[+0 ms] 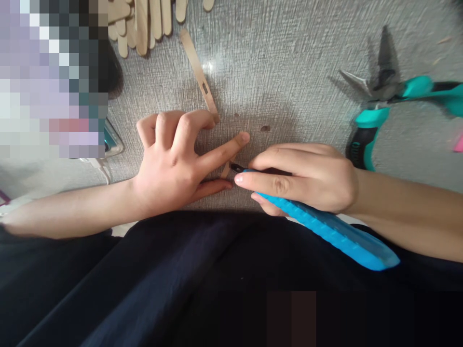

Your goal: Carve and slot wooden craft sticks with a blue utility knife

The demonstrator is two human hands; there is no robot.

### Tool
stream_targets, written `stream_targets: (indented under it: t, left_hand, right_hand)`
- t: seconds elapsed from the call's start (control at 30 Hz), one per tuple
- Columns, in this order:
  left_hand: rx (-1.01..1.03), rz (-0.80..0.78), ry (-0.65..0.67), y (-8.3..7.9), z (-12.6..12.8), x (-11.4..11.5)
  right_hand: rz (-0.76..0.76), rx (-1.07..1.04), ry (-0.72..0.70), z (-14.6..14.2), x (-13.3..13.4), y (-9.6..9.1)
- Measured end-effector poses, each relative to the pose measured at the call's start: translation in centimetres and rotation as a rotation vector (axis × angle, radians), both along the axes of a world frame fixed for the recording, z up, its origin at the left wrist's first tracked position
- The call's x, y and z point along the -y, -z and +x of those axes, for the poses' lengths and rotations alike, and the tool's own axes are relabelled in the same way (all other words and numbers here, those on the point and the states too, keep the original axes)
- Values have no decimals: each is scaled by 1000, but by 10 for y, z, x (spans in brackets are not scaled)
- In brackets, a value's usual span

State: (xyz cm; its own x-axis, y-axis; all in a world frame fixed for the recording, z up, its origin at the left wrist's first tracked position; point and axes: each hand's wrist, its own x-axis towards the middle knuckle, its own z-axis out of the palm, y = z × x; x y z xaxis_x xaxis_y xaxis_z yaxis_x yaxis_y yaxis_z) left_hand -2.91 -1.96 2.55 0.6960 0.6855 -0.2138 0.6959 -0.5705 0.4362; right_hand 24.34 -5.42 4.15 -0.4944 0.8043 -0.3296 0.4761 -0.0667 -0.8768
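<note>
Past the left hand's wrist, on its outer side, lies the corner of a phone-like device [115, 136] with a white cable [103, 169] beside it. Beyond the left hand's knuckles is a pile of wooden sticks [147, 26].

The left hand [173, 156] is palm down and partly open, three fingers bent, index and thumb reaching toward the right hand; it grips nothing I can make out, but appears to steady a small wooden piece [226, 170] showing between index and thumb. A slotted stick [197, 67] runs away from the bent fingers, its near end at a fingertip.

The right hand [307, 176] is closed around a blue cutter [321, 225], its black nose at that small piece; the blade's edge is too small to make out. Beyond the right wrist lie pliers [383, 91], jaws spread.

The step in hand looks like cutting or scoring the piece. The next move seems to call for firm holding, light control of the cutter, and the left index kept clear of its line.
</note>
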Motion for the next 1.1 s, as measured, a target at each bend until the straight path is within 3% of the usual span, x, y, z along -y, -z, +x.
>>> stream_targets:
  t: [0.13, 0.53, 1.1]
  left_hand:
    - [7, 36, 9, 1, -1, 1]
    - [20, 58, 15, 3, -1, 1]
    - [6, 37, 12, 0, -1, 2]
  right_hand:
    - [-4, -31, -11, 2, -1, 3]
    - [-209, -82, 20, -1, -7, 1]
    - [-196, -48, -6, 0, -9, -1]
